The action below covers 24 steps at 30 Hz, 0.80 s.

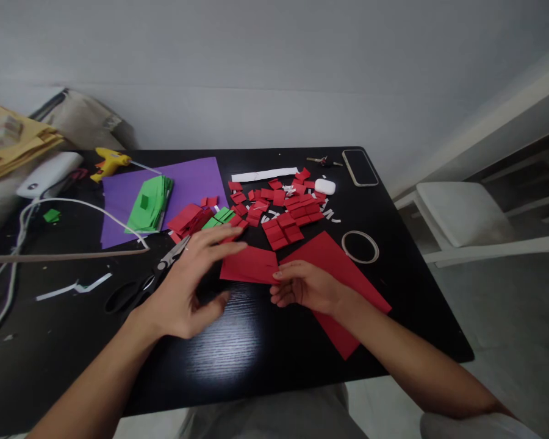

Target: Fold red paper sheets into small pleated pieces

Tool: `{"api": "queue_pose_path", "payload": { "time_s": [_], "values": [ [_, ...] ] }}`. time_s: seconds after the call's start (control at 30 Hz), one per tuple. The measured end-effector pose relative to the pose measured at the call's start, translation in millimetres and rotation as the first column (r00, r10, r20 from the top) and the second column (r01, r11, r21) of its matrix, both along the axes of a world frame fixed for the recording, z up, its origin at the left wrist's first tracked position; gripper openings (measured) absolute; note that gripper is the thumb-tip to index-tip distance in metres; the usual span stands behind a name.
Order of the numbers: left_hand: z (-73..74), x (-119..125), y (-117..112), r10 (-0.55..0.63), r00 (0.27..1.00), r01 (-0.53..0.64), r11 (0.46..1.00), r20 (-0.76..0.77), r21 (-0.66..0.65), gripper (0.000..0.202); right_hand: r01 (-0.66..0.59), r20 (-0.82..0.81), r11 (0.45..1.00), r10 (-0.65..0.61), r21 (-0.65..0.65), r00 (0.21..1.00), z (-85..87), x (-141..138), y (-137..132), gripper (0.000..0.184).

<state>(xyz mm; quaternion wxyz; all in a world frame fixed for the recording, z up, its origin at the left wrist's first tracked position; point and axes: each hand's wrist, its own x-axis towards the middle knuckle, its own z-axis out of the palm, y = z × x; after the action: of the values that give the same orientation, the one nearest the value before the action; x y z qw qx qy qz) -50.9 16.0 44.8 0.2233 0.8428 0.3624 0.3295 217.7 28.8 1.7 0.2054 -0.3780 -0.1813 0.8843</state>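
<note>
A small red rectangle of paper (249, 264) is pinched at its right edge by my right hand (304, 284), thumb on top. My left hand (187, 286) is to the left of that paper, thumb and fingers apart, with nothing in it. Beneath my left hand and wrist lie the black-handled scissors (127, 296), partly covered. A larger red sheet (348, 280) rests on the table under my right hand and forearm. Beyond the hands are red folded pieces (282, 230) and a green folded piece (220, 217).
On a purple sheet (201, 183) lies a green paper stack (149, 204), with a yellow glue gun (111, 163) beside it. White cables (13, 286) cross the left side. A tape ring (376, 249), white case (324, 186), keys (323, 161) and phone (360, 167) are to the right.
</note>
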Motion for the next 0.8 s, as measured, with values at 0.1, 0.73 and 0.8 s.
{"api": "queue_pose_path", "payload": {
  "time_s": [0.1,0.73,0.8],
  "values": [
    [2.4,4.9,0.7,-0.073,0.997,0.074,0.997,-0.036,0.008,0.050,-0.024,0.032,0.997,0.026,-0.070,0.999,2.0,2.5,2.0,0.015],
    [-10.3,34.0,-5.0,0.310,0.926,-0.152,0.829,0.215,-0.538,0.016,-0.090,0.281,0.436,-0.398,0.895,0.873,13.4,-7.7,-25.3,0.026],
    [-10.5,35.9,-6.6,0.325,0.919,-0.161,0.827,0.224,-0.538,0.016,-0.130,0.336,0.439,-0.433,0.889,0.837,10.7,-10.4,-28.0,0.015]
  ]
}}
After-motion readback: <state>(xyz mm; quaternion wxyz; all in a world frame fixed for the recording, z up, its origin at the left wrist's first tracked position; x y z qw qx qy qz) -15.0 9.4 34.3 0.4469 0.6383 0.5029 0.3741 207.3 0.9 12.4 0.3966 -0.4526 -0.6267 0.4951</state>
